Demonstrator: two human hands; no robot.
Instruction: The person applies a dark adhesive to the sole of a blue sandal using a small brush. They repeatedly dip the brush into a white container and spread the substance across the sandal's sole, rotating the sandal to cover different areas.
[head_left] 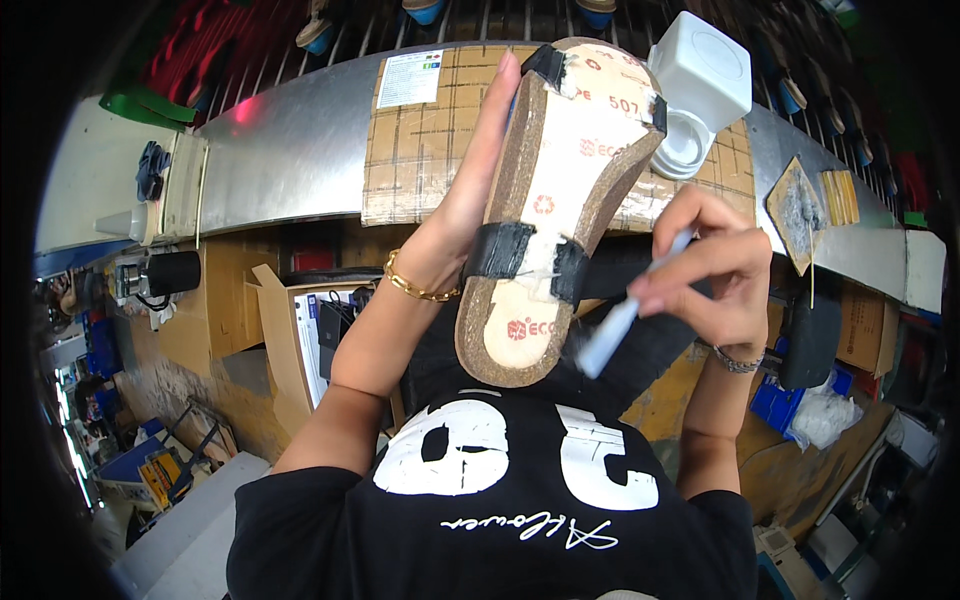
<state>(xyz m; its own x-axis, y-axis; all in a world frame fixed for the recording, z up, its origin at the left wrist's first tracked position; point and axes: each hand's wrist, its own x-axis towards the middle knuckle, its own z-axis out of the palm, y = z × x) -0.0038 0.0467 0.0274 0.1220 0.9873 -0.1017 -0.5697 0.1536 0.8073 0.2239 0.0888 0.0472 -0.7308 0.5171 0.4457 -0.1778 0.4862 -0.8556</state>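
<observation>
My left hand [468, 195] grips a sandal footbed [572, 170] along its left side, thumb raised along the edge. The footbed stands on end with its underside toward me: brown cork rim, pale middle with red print. Black strap ends [497, 250] are folded onto this underside near the top and lower down. My right hand [715, 265] pinches a pale-blue brush [608, 338] between thumb and fingers. Its lower end is smeared by motion, beside the footbed's lower right edge; whether it touches cannot be told.
A white plastic container [705, 70] with a round open spout stands behind the footbed, on a cardboard sheet [415, 150] over a metal bench [285, 150]. A stained square board [797, 215] lies at the right. An open carton [290, 340] is at the lower left. Racks with footwear run behind.
</observation>
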